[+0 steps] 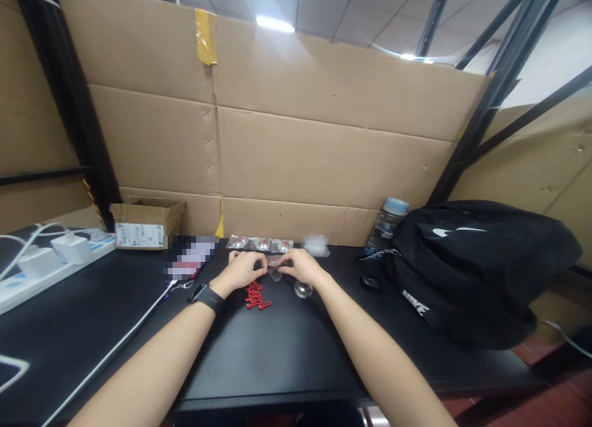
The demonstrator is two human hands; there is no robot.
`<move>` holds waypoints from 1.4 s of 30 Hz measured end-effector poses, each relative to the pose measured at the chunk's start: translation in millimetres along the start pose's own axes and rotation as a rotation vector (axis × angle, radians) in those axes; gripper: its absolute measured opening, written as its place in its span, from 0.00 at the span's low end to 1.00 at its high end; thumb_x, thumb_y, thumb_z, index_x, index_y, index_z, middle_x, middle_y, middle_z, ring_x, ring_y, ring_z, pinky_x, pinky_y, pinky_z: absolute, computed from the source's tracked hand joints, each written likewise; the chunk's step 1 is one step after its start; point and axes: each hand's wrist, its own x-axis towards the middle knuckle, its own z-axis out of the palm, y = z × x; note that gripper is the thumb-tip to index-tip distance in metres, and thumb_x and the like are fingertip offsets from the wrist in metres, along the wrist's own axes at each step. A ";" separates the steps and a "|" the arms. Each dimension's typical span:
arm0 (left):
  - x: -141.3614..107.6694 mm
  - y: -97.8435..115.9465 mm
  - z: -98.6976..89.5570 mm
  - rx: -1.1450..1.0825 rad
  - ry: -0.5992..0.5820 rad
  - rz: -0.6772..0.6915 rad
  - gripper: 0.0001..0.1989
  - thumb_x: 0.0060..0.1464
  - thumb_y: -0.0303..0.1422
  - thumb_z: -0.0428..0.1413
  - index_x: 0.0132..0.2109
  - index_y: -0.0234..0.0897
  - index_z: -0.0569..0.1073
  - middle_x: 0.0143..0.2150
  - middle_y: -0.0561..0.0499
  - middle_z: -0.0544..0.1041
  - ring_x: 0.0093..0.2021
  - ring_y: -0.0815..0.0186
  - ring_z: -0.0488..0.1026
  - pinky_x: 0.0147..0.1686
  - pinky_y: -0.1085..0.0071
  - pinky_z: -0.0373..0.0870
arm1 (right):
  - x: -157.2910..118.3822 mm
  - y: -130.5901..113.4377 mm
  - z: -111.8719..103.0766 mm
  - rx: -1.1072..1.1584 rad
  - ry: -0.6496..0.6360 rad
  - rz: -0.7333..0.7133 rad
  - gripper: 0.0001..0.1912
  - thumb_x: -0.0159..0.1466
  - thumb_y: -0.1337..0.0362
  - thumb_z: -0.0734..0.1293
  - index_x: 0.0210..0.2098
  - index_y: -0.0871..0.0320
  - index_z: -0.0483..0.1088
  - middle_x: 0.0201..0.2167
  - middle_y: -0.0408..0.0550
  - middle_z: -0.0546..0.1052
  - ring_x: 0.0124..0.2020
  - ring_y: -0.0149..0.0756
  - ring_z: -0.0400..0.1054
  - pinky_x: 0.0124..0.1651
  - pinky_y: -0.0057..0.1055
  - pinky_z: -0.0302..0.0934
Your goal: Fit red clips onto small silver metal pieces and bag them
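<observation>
Plastic piece point(276, 275), clear, one: left hand point(243, 269) and right hand point(301, 268) pinching opposite sides; light, even fingertip pressure advisable, clear of red loops point(254, 294).

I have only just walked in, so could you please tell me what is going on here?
A person's left hand and right hand hold a small clear item between them. Loose red pieces lie near the left hand, a clear round item near the right, and clear packets in a row beyond.
</observation>
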 end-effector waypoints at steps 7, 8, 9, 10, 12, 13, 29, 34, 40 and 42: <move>-1.1 2.4 -15.0 -0.134 0.031 -0.096 0.09 0.55 0.41 0.56 0.38 0.47 0.80 0.46 0.53 0.82 0.52 0.52 0.75 0.58 0.50 0.59 | -4.2 5.1 -8.0 0.121 0.044 0.010 0.05 0.62 0.64 0.71 0.35 0.57 0.82 0.36 0.47 0.81 0.37 0.34 0.72 0.42 0.28 0.61; -0.9 2.5 -15.2 -0.162 0.029 -0.101 0.09 0.55 0.41 0.56 0.38 0.47 0.80 0.46 0.52 0.82 0.52 0.52 0.75 0.57 0.51 0.60 | -4.4 4.8 -8.1 0.138 0.043 0.033 0.05 0.62 0.64 0.71 0.35 0.57 0.81 0.35 0.47 0.81 0.36 0.34 0.72 0.41 0.28 0.61; -0.8 2.4 -14.7 -0.192 0.032 -0.099 0.10 0.54 0.41 0.56 0.38 0.46 0.80 0.46 0.52 0.82 0.52 0.53 0.75 0.57 0.53 0.61 | -4.4 4.4 -8.0 0.149 0.044 0.051 0.05 0.62 0.65 0.71 0.34 0.57 0.81 0.35 0.47 0.81 0.36 0.34 0.72 0.41 0.28 0.61; -0.5 2.4 -13.8 -0.221 0.039 -0.094 0.10 0.54 0.41 0.57 0.39 0.45 0.80 0.46 0.51 0.82 0.52 0.54 0.76 0.56 0.55 0.63 | -4.3 4.0 -7.7 0.156 0.048 0.062 0.05 0.61 0.65 0.72 0.34 0.58 0.81 0.34 0.47 0.81 0.36 0.34 0.71 0.41 0.28 0.61; -0.1 2.1 -11.9 -0.259 0.060 -0.089 0.10 0.53 0.41 0.58 0.39 0.43 0.79 0.45 0.51 0.83 0.50 0.55 0.76 0.55 0.56 0.64 | -4.2 3.5 -7.4 0.156 0.057 0.069 0.04 0.61 0.65 0.72 0.33 0.58 0.80 0.34 0.47 0.80 0.35 0.34 0.71 0.41 0.28 0.60; 0.0 1.8 -11.2 -0.267 0.065 -0.094 0.10 0.53 0.42 0.58 0.39 0.43 0.79 0.44 0.51 0.83 0.50 0.55 0.77 0.55 0.56 0.64 | -4.4 3.6 -7.7 0.149 0.060 0.070 0.04 0.60 0.65 0.72 0.32 0.58 0.80 0.33 0.46 0.80 0.34 0.33 0.70 0.41 0.28 0.60; -3.3 1.2 -11.4 -0.249 0.010 -0.034 0.19 0.51 0.36 0.59 0.50 0.45 0.67 0.39 0.55 0.84 0.45 0.58 0.79 0.54 0.58 0.61 | -5.3 6.6 -10.7 0.095 -0.001 0.068 0.03 0.61 0.69 0.71 0.32 0.60 0.79 0.32 0.46 0.78 0.33 0.31 0.68 0.38 0.27 0.58; -2.8 4.9 -7.4 -0.277 0.009 -0.090 0.21 0.53 0.37 0.57 0.54 0.46 0.64 0.40 0.55 0.84 0.47 0.58 0.78 0.53 0.57 0.62 | -4.7 14.6 -7.3 0.106 -0.059 0.117 0.10 0.63 0.63 0.69 0.28 0.61 0.78 0.28 0.45 0.78 0.29 0.30 0.68 0.33 0.26 0.56; -0.2 8.4 -2.9 -0.243 0.017 -0.165 0.20 0.54 0.36 0.55 0.54 0.47 0.63 0.36 0.57 0.83 0.44 0.58 0.78 0.50 0.59 0.62 | -3.9 13.3 0.5 -0.002 -0.042 0.174 0.18 0.66 0.60 0.66 0.21 0.60 0.73 0.22 0.45 0.74 0.28 0.32 0.68 0.36 0.27 0.57; 0.1 9.9 0.0 -0.168 0.044 -0.144 0.18 0.56 0.39 0.54 0.54 0.46 0.65 0.37 0.55 0.82 0.46 0.56 0.77 0.51 0.57 0.61 | -5.7 9.6 0.8 -0.072 0.017 0.210 0.14 0.65 0.59 0.67 0.25 0.60 0.73 0.28 0.47 0.75 0.33 0.35 0.69 0.40 0.28 0.58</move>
